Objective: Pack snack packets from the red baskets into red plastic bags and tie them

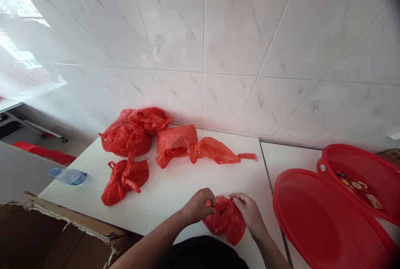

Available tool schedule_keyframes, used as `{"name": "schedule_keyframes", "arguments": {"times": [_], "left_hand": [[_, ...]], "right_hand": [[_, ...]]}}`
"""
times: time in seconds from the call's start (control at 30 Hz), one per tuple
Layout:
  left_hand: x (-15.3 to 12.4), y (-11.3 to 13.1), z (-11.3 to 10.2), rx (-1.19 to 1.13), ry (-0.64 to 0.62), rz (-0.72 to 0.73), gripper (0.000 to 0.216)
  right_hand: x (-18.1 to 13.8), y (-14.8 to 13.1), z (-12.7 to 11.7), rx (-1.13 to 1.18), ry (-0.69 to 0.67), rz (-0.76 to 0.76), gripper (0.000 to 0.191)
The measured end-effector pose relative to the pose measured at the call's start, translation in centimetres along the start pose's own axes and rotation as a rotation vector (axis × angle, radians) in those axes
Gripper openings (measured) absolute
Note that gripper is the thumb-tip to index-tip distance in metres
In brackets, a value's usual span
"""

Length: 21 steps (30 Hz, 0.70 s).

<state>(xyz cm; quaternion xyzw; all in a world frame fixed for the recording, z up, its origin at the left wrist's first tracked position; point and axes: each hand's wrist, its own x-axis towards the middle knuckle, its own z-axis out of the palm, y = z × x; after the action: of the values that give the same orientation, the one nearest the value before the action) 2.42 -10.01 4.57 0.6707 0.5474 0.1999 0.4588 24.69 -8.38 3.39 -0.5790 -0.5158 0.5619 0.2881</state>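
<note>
Red plastic bag (225,226) sits by the near side of the tabletop (175,185), toward its right edge. My left hand (199,206) curls tight around a twist of it; my right hand (248,211) pinches its top, thumb against fingertips. Risk: uneven pulling could tear the thin film, spilling any contents.

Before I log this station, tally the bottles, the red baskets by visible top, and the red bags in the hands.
Bottle: 1
Red baskets: 2; any stacked underneath can't be told
Red bag in left hand and right hand: 1
Total: 4
</note>
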Motion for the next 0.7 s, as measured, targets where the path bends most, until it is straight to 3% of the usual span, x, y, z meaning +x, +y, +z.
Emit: {"name": "schedule_keyframes", "arguments": {"times": [0.1, 0.17, 0.27, 0.33, 0.47, 0.57, 0.63, 0.7], "left_hand": [[-0.8, -2.1, -0.9, 0.09, -0.103, -0.055, 0.01], [-1.5, -3.4, -1.3, 0.138, -0.176, -0.147, 0.012], [-2.2, -4.3, -1.6, 0.192, -0.243, -0.203, 0.013], [-2.0, -4.0, -1.4, 0.199, -0.22, -0.182, 0.024], [-0.3, -2.2, 0.2, 0.146, -0.104, -0.052, 0.072], [1.4, -1.5, 2.3, 0.253, -0.169, 0.107, 0.099], [2.1, -1.8, 3.5, 0.371, -0.241, 0.171, 0.101], [2.4, -2.5, 4.2, 0.459, -0.312, 0.171, 0.086]], "right_hand": [[0.8, 2.7, -1.3, -0.301, 0.25, -0.028, 0.032], [0.9, 4.4, -2.0, -0.442, 0.3, -0.044, 0.035], [0.6, 5.9, -2.4, -0.498, 0.272, -0.057, 0.038], [0.4, 6.1, -2.7, -0.46, 0.253, -0.044, 0.043], [0.7, 5.9, -3.6, -0.409, 0.21, 0.042, 0.057], [1.1, 6.5, -4.1, -0.413, 0.173, 0.082, 0.059], [1.4, 7.4, -4.2, -0.402, 0.145, 0.109, 0.06], [1.6, 8.5, -4.1, -0.38, 0.109, 0.128, 0.061]]}}
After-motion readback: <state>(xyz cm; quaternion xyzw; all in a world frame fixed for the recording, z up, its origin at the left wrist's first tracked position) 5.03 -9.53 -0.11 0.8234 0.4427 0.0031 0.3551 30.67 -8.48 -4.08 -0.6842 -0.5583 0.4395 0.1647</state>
